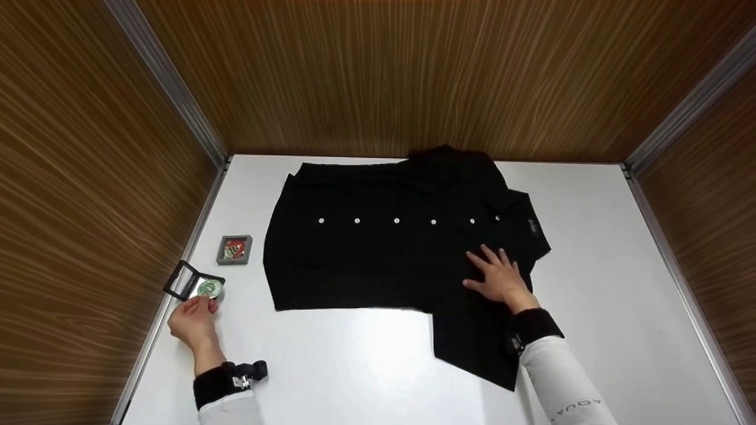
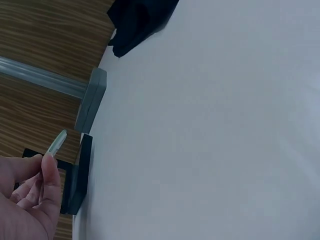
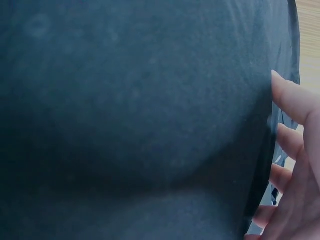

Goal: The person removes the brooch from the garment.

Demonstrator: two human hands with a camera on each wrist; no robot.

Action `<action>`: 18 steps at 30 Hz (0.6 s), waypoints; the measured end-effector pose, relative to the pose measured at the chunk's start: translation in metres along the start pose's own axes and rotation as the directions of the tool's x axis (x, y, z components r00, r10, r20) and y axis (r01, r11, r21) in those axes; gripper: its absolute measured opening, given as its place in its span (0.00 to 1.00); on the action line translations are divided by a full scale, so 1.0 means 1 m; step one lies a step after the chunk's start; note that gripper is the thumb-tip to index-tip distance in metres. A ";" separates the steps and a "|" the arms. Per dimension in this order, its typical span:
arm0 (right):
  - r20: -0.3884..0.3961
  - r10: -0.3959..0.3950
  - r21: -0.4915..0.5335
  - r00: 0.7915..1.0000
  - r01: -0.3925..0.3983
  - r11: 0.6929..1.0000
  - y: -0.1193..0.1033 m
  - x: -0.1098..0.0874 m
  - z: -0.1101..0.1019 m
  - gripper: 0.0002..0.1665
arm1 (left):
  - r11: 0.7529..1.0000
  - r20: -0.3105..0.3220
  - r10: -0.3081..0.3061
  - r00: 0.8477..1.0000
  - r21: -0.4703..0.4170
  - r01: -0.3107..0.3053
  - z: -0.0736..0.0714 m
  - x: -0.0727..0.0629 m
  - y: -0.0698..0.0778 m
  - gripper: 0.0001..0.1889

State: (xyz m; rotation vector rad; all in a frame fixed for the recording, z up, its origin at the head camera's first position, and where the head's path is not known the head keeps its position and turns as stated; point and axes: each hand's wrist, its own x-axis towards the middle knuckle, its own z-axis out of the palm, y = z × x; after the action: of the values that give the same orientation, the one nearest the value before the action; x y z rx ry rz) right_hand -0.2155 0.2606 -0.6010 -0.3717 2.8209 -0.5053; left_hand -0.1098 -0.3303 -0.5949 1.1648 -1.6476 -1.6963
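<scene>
At the table's left edge my left hand (image 1: 194,321) pinches a green and white coin-like disc (image 1: 210,287) between thumb and fingers. Edge-on in the left wrist view, the disc (image 2: 58,142) looks thin. Just beyond it lies a small black display case (image 2: 81,175) with its framed lid swung up. On the right, a black short-sleeved shirt (image 1: 378,260) is spread out with a row of white buttons facing up. My right hand (image 1: 499,280) rests on it near the shoulder, fingers spread; the right wrist view shows those fingers (image 3: 289,140) against the dark cloth.
A grey square case (image 1: 234,249) holding a red patterned piece stands on the white table (image 1: 354,366), between the black case and the shirt. Wood-grain panels (image 1: 378,77) close in the back and both sides, with metal rails (image 1: 177,82) at the corners.
</scene>
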 end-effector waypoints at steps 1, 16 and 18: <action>-0.002 0.000 0.000 1.000 0.000 1.000 0.000 0.000 0.001 0.42 | 1.000 -0.007 -0.007 1.000 0.001 0.007 -0.001 0.002 0.000 0.08; -0.010 -0.003 0.013 1.000 0.003 1.000 0.000 -0.002 0.002 0.42 | 0.998 -0.040 -0.068 0.997 0.000 0.068 -0.005 0.019 0.003 0.03; -0.014 -0.003 0.015 1.000 0.004 1.000 0.000 -0.002 0.002 0.42 | 0.997 -0.038 -0.073 0.997 0.005 0.073 -0.005 0.022 0.002 0.03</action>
State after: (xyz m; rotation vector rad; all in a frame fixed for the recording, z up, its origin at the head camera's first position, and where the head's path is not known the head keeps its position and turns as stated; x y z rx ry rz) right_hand -0.2130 0.2602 -0.6022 -0.3717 2.8288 -0.5319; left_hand -0.1173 -0.3510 -0.5971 1.2668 -1.6074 -1.7041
